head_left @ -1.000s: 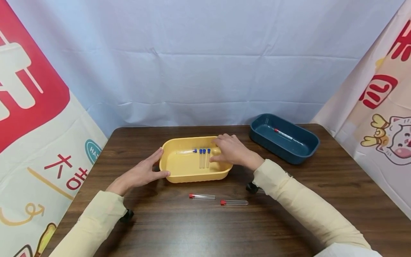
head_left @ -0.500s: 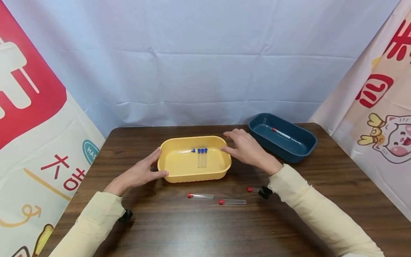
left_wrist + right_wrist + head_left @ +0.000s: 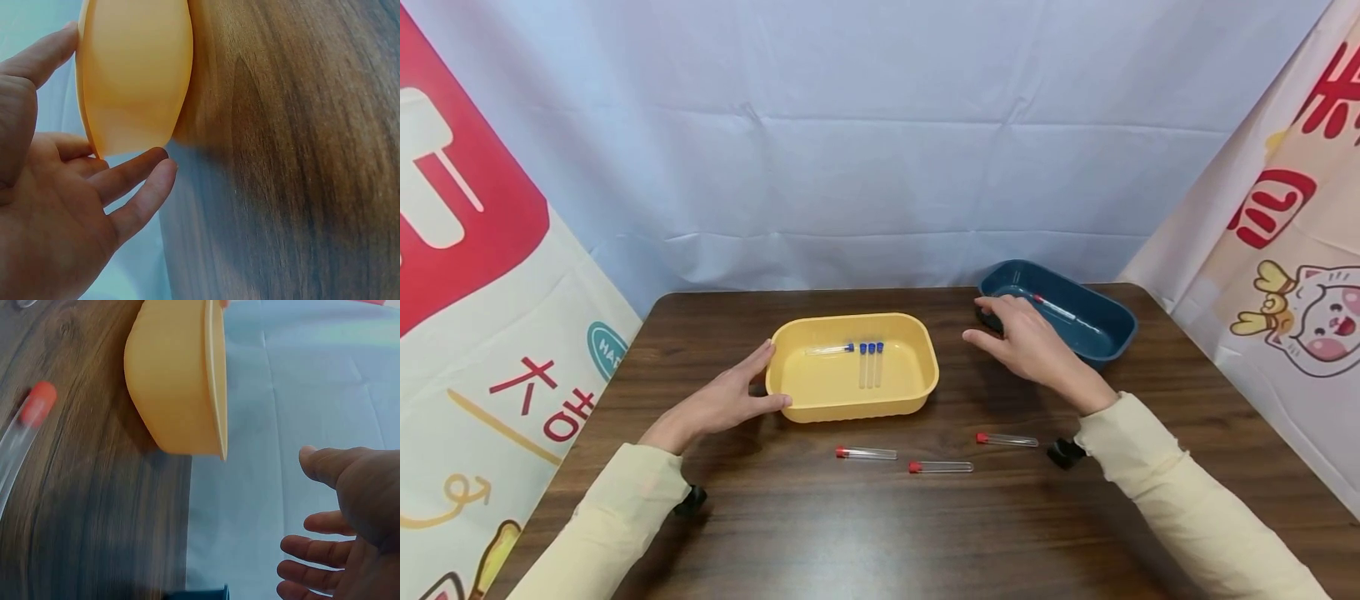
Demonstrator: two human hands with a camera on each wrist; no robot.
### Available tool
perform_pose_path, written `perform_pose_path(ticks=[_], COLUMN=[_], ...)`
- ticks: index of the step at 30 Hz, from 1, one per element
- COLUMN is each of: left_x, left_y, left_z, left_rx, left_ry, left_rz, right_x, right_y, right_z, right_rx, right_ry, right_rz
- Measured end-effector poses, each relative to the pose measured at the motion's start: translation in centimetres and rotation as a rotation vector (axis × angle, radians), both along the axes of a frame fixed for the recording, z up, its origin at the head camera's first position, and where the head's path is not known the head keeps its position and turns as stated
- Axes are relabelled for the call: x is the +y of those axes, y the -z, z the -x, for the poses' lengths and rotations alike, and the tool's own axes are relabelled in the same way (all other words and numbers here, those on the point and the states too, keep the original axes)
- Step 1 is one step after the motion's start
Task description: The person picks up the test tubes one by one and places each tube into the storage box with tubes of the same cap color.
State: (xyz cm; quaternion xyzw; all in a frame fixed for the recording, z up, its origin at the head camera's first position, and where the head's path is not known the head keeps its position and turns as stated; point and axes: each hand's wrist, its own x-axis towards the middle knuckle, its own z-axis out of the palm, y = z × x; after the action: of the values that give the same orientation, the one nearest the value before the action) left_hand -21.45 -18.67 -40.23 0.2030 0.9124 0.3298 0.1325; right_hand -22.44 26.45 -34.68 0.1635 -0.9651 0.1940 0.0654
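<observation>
My left hand (image 3: 730,398) rests at the left end of a yellow tray (image 3: 850,411), fingers spread and fairly straight, thumb at the front corner of the rim. In the left wrist view, its fingertips (image 3: 164,172) lie against the tray's end wall. Inside the tray are three blue-capped test tubes (image 3: 871,367) side by side, and another blue-capped tube (image 3: 829,350) lies crosswise to their left. My right hand (image 3: 1033,346) is in the air with nothing in it, fingers apart, overlapping the near left side of a dark teal bin (image 3: 1097,327) in the head view.
On the brown table (image 3: 820,517), in front of the tray, lie a left red-capped tube (image 3: 867,453), a middle one (image 3: 940,467) and a right red-capped tube (image 3: 1007,440). One more red-capped tube (image 3: 1054,307) lies in the teal bin. A pale cloth (image 3: 865,183) hangs behind.
My right hand has left the right side of the yellow tray and moved right toward the teal bin, uncovering the right red-capped tube. My left hand has stayed at the tray.
</observation>
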Motion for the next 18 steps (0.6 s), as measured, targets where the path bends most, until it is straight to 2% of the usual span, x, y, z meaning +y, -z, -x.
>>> perform_pose_path(ticks=[7, 18], left_x=[0.0, -0.1], left_y=[0.0, 0.0], left_z=[-0.1, 0.0], left_rx=[-0.010, -0.008], left_ry=[-0.001, 0.014], left_rz=[-0.007, -0.022], right_x=[2.5, 6.3], right_y=[-0.5, -0.5], right_z=[-1.1, -2.0], right_rx=[0.015, 0.006], right_ry=[0.068, 0.129], right_rz=[0.040, 0.067])
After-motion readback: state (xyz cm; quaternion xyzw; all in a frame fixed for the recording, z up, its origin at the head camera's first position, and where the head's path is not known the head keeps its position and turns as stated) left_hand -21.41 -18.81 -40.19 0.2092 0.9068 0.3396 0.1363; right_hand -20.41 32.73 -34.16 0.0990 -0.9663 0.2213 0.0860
